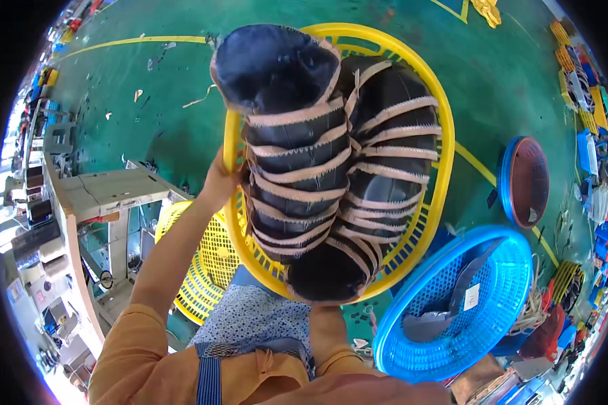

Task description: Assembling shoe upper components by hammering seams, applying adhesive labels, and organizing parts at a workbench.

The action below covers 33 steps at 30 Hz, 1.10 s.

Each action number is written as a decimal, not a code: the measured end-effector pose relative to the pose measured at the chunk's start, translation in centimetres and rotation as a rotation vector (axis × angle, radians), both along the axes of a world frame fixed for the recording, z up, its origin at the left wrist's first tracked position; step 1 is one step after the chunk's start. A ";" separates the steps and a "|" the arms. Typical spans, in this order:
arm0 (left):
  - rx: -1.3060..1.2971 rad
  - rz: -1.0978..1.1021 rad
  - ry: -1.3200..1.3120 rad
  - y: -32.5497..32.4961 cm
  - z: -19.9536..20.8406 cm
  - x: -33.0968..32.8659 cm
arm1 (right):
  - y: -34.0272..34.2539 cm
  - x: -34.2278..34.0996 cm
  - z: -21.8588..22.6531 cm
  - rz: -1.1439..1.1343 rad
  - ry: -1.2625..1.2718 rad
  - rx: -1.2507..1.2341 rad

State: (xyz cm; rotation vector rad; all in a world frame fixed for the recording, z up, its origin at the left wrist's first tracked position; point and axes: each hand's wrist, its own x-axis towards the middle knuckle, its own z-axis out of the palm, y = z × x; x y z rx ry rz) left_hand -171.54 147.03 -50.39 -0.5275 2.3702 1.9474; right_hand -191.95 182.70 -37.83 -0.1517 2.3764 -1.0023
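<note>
A yellow plastic basket is held up in front of me, tilted so that its contents face me. Two nested stacks of glossy black shaped pieces with tan, zigzag-cut edges fill it; they look like shoe uppers. The left stack leans over the far left rim, and the pieces curve round at the near end. My left hand is closed on the basket's left rim, its fingers partly hidden behind it. My right forearm rises to the near rim, where the basket and the pieces hide my right hand.
At right stands a blue basket holding dark sheet pieces, with a reddish-brown basket beyond. Another yellow basket is below my left arm. A wooden workbench stands at left. Scraps lie on the green floor.
</note>
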 end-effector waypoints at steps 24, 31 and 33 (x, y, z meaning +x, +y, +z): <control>-0.212 -0.266 0.099 1.5 10.6 4.7 | 20.8 49.3 -12.8 -1.618 0.363 -0.163; 0.302 -0.578 -0.272 28.4 7.9 8.9 | 27.3 28.4 -23.9 -0.930 0.423 0.142; 0.289 -0.507 -0.288 29.1 7.0 11.7 | 21.9 24.4 -22.7 -0.761 0.402 0.495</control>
